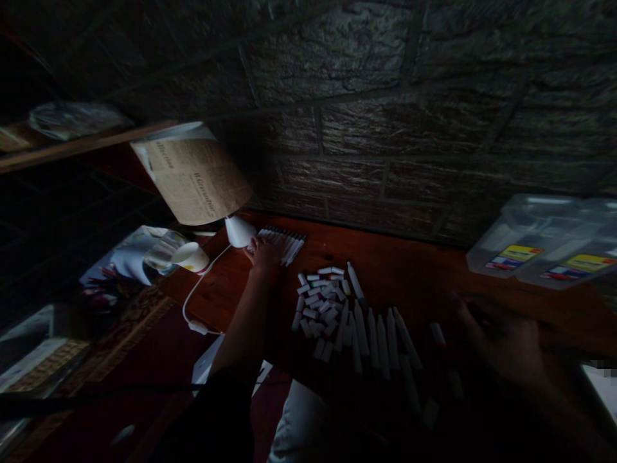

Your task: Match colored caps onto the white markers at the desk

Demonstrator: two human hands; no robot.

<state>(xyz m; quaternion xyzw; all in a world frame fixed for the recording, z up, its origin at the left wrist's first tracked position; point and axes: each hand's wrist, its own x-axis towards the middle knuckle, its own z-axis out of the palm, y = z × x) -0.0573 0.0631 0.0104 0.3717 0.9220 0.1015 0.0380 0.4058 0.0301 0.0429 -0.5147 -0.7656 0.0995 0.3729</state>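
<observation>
My left hand (266, 252) lies over the left part of a row of white markers (292, 247) beside the lamp base, fingers spread against them. My right hand (506, 341) hovers at the right of the table, dark and smeared by motion; whether it holds anything does not show. Near it lie a loose marker cap (438, 334) and a few pale pieces in shadow. Between the hands, a heap of white marker caps (321, 302) is spread on the wood. Several uncapped white markers (382, 344) lie side by side next to the heap.
A lamp with a newsprint shade (200, 177) stands at the back left, its white cord (186, 305) hanging over the table edge. Close by is a paper cup (191, 256). Clear plastic boxes (544, 241) stand at the right, along the dark brick wall (361, 128).
</observation>
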